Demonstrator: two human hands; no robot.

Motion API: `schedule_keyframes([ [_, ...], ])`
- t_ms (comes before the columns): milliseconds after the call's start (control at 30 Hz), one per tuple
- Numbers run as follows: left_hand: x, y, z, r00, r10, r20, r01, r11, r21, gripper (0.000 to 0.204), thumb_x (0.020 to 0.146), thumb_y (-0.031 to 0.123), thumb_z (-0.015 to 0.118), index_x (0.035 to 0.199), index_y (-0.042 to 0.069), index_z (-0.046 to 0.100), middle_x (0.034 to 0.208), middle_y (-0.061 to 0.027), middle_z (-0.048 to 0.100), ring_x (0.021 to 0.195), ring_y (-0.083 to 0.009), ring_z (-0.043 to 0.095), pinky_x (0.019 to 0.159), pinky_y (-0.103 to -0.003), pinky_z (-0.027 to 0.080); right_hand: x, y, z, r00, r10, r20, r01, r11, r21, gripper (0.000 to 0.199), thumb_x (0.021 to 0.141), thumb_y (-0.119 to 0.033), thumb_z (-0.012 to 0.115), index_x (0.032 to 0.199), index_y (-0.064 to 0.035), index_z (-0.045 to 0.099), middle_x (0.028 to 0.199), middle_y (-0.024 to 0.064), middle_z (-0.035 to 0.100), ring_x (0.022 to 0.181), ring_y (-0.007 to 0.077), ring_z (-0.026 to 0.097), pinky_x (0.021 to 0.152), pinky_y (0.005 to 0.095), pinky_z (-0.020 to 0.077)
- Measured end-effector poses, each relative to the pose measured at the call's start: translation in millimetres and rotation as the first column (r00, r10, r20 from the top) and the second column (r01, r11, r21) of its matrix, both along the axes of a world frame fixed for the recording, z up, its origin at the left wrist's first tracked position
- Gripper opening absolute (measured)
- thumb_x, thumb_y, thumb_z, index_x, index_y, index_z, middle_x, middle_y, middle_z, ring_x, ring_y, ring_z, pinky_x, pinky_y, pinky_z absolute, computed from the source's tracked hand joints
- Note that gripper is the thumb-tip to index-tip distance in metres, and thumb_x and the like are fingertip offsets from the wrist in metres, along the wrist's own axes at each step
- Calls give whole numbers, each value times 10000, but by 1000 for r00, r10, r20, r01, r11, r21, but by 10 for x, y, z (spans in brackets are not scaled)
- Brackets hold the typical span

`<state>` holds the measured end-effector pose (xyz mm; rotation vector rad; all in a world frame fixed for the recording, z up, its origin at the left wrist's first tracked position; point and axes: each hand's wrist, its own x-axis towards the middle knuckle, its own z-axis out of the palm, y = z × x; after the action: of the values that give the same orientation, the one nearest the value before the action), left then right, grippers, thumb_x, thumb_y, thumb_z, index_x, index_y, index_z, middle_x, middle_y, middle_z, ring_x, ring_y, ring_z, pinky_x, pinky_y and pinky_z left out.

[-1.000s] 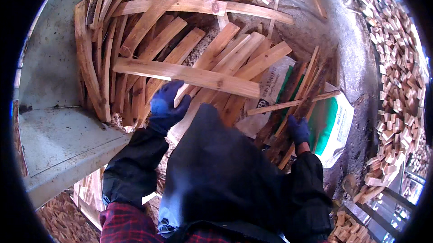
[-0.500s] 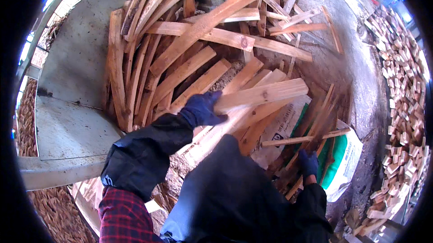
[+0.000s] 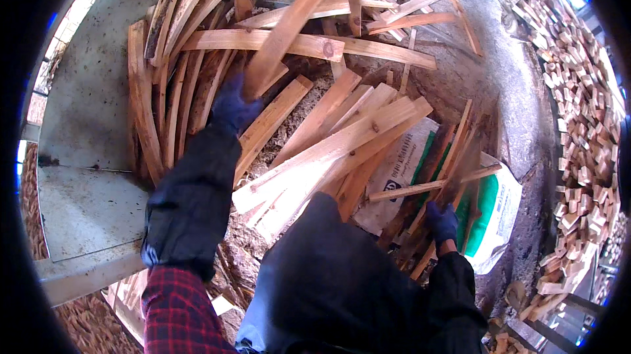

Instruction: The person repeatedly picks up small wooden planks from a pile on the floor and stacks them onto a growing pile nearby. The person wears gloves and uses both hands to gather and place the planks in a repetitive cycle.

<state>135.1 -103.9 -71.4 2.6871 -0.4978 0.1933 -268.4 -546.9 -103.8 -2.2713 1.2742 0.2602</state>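
My left hand (image 3: 235,105), in a blue glove, is closed around the near end of a wooden plank (image 3: 296,25). That plank slants up to the right over other boards on the pile. My right hand (image 3: 444,224), gloved too, grips a bundle of thin wood strips (image 3: 457,173), partly smeared by motion. Between the hands lies a stack of planks (image 3: 328,157) in front of my knee. Beneath the strips is a white and green printed sack (image 3: 490,222).
Curved boards (image 3: 141,97) lean beside a grey metal panel (image 3: 85,117) at the left. Loose offcuts (image 3: 414,9) are strewn at the back. Along the right stands a long stack of short wood pieces (image 3: 582,117). Sawdust covers ground near my legs.
My left hand has let go of the plank on the middle stack, moved left and away from me, and taken hold of another plank. My right hand stays at the strips.
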Motion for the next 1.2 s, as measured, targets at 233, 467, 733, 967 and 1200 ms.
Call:
schedule_keyframes([
  [233,-1601,97,199,926,-169,-337,189,982,28,978,682,505,789,1420,11,378,1288,-241,536,1205,-377,519,1063,-418,376,63,-32,36,980,168,-108,-166,986,26,685,808,-551,616,1236,-19,567,1143,257,630,1076,418,593,908,474,466],
  [467,-1102,1310,670,804,332,494,-447,885,132,951,734,549,733,1429,20,357,1443,-254,381,1338,-416,372,1097,-465,331,45,-8,12,998,-27,57,23,997,73,688,792,-509,629,1230,18,561,1146,267,628,1098,422,585,923,482,449],
  [733,-200,2252,400,707,687,166,-663,726,-181,955,642,525,805,1348,9,419,1330,-256,484,1231,-413,475,1022,-455,408,59,-48,-63,998,-61,-28,63,996,68,680,765,-516,666,1199,-1,574,1140,259,632,1084,401,599,920,471,457],
  [967,-481,1840,758,656,634,409,-650,750,-120,728,698,421,785,1234,8,518,1148,-252,592,1010,-422,601,862,-461,500,105,61,243,984,-90,-155,122,970,211,657,761,-533,665,1158,-16,581,1067,208,666,1006,360,639,854,447,491],
  [1200,-1391,712,1066,939,129,319,-258,879,401,792,734,470,664,1397,107,429,1171,-157,587,1036,-332,584,933,-467,440,146,105,160,997,-72,-40,73,997,25,629,752,-482,673,1179,-26,587,1091,217,662,999,373,648,833,456,500],
])
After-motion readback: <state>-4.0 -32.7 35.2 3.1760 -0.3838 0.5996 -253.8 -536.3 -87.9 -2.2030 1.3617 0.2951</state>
